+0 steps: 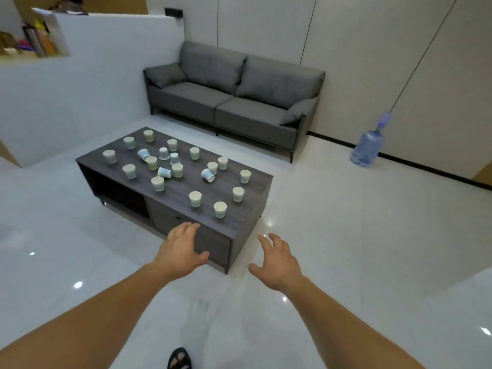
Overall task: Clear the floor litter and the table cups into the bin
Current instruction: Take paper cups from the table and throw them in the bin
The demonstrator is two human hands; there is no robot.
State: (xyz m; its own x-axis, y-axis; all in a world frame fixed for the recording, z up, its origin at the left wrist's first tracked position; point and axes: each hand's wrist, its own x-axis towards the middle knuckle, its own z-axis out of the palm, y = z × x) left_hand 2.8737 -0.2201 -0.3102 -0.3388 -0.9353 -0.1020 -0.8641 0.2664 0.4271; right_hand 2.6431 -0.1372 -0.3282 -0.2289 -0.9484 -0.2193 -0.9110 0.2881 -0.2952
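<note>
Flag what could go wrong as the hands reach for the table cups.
The cups crowd the table, some tipped: reaching over near ones could knock more down. Whether upright ones hold liquid cannot be told; spills are possible. No bin in view, so the open left hand and right hand may overload.

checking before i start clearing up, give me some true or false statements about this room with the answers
1. The left hand and the right hand both hold nothing. True.
2. All the cups on the table stand upright. False: several lie on their sides, such as the tipped cup near the middle.
3. A blue water bottle stands on the floor by the wall. True.
4. Some cups sit on the sofa. False: its seat holds no cups; those in view are on the table.
</note>
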